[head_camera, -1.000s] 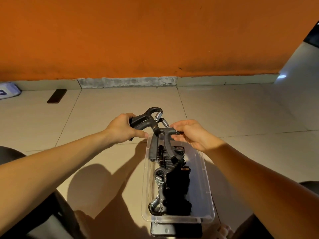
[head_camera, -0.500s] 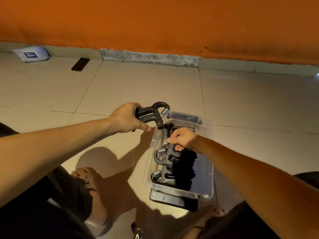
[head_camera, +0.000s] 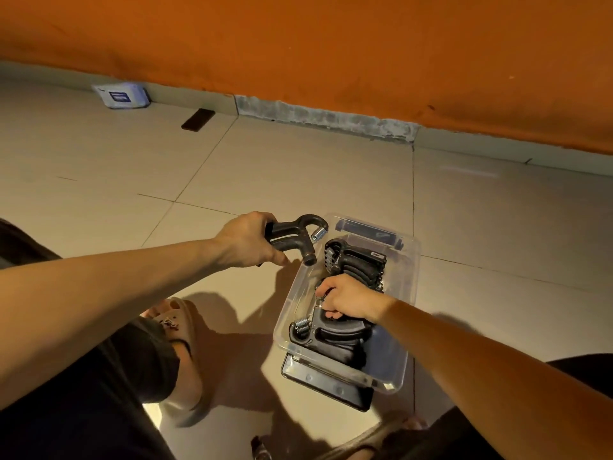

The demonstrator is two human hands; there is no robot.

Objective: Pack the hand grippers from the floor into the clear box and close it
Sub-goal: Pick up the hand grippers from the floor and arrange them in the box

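Beige tiled floor point(head_camera: 298, 174) under an orange wall point(head_camera: 331, 44), warm dim light.

No text is legible; the white packet's point(head_camera: 122, 96) blue label is blurred.

Indoor room, likely a home. Beige tiled floor point(head_camera: 298, 167) meets an orange wall point(head_camera: 331, 44). Person wears slippers point(head_camera: 185, 360).

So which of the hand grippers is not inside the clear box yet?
The hand gripper held in the left hand, above the floor beside the clear box. The other hand grippers lie inside the box, where the right hand presses one down.
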